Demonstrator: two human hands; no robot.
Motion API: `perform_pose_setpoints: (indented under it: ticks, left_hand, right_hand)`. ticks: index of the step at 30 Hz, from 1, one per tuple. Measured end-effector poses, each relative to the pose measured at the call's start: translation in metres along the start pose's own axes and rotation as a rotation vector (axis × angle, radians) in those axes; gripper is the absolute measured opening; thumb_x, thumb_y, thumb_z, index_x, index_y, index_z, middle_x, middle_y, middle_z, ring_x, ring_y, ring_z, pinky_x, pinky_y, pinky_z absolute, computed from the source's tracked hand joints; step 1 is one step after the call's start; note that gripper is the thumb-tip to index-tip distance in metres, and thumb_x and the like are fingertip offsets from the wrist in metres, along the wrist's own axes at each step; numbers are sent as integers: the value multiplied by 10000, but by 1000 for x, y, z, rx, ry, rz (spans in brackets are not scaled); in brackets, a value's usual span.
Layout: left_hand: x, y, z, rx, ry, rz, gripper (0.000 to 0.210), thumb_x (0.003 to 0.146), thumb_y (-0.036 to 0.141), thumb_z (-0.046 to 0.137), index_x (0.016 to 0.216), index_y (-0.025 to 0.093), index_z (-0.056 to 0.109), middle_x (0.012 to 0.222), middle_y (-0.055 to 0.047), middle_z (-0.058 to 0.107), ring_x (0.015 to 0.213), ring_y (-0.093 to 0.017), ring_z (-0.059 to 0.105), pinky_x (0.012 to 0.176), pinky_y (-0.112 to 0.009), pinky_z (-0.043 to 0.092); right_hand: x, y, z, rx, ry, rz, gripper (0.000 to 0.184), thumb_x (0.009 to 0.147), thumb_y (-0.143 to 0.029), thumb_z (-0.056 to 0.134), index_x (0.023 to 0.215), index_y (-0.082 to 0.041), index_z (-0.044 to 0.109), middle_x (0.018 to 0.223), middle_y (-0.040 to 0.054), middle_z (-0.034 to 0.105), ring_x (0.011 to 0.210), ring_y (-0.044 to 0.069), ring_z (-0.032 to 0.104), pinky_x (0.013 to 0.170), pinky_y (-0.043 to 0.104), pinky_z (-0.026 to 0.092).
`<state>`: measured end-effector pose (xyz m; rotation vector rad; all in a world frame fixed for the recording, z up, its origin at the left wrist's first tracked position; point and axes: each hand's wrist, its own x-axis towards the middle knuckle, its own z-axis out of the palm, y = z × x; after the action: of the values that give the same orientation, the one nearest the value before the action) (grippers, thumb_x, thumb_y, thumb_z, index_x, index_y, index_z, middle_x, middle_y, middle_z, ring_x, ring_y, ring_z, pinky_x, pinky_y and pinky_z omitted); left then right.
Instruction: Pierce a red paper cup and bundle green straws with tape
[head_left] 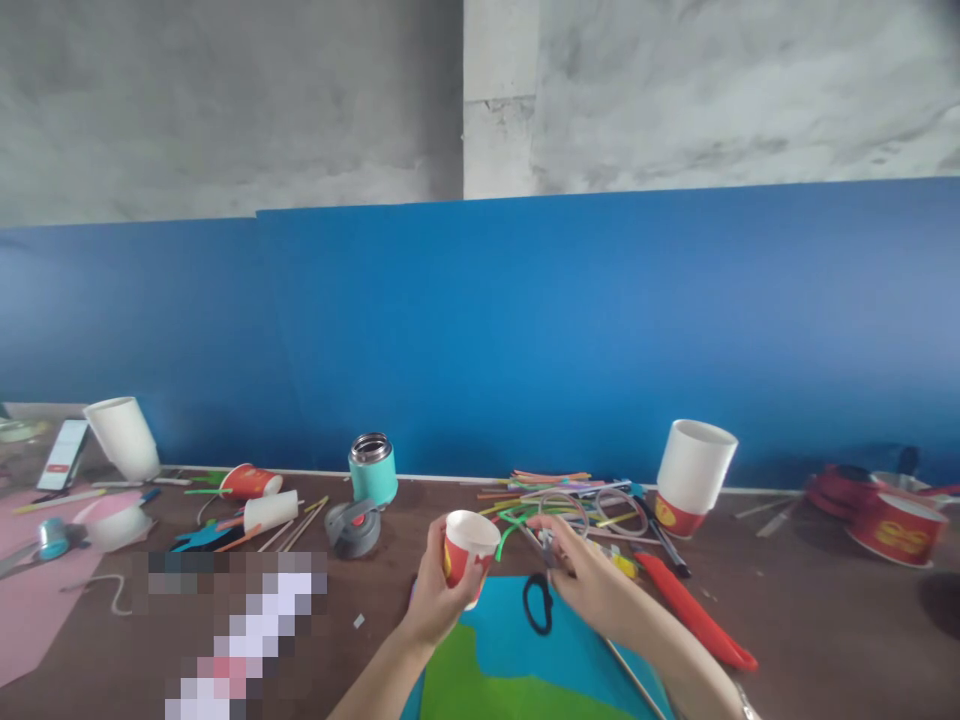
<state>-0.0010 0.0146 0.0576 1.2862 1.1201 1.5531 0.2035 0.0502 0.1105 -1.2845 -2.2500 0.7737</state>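
My left hand point(439, 588) is wrapped round a red and white paper cup point(471, 540), its white mouth tilted up towards me. Just to the right, my right hand point(574, 568) is closed on a pair of scissors; one black handle loop point(538, 604) shows below the fingers, and the blades are mostly hidden. A small gap separates the cup from this hand. Beneath both hands lie a blue sheet point(510, 640) and a green sheet point(517, 697). A bent green pipe cleaner point(511, 528) is between cup and right hand, behind them.
Several coloured strips point(547, 487) lie by the blue partition point(465, 340). A turquoise flask point(373, 470) stands near its grey lid point(354, 528). White cups point(697, 465) stand right, a red bundle point(697, 612) below them. A phone point(64, 455) leans far left.
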Motion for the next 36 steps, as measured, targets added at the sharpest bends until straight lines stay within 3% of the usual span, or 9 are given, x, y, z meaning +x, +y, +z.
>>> perform_pose_setpoints:
  ticks: [2,7,12,19,36]
  left_hand:
    - [-2,1,2,80,-76,67,479,734,388,659,1127,213,450,962,-67,635,811,-197,611,720,-311,500]
    - [-5,0,3,202,-225,199,482,777,322,626,1207,220,434,1100,-97,612,899,-209,615,786,-319,503]
    - [-6,0,3,213,-241,230,480,776,303,625,1214,219,446,1093,-90,631,919,-213,615,793,-303,499]
    - [-6,-2,2,194,-252,230,494,776,280,628,1215,199,416,1085,-99,616,906,-208,606,793,-303,499]
    - [-6,-8,-1,172,-273,241,546,750,316,626,1244,228,411,1106,-79,609,902,-212,607,761,-285,497]
  right_hand:
    - [1,-4,-7,83,62,-63,487,833,-207,390,1313,-191,466,862,59,670,757,196,607,711,316,482]
    - [-3,-22,-4,158,26,-221,378,860,-241,416,1178,-219,620,1098,85,673,997,229,610,872,337,458]
    - [-9,-35,-2,28,-28,-252,418,853,-151,387,1185,-266,614,1036,42,698,945,204,626,805,287,460]
    - [-11,-37,-1,-121,-29,-226,411,847,-125,391,1163,-246,624,974,55,696,906,206,624,762,278,434]
    - [-15,-33,9,-223,-29,-204,443,851,-129,366,1231,-236,568,936,69,652,847,191,611,729,269,413]
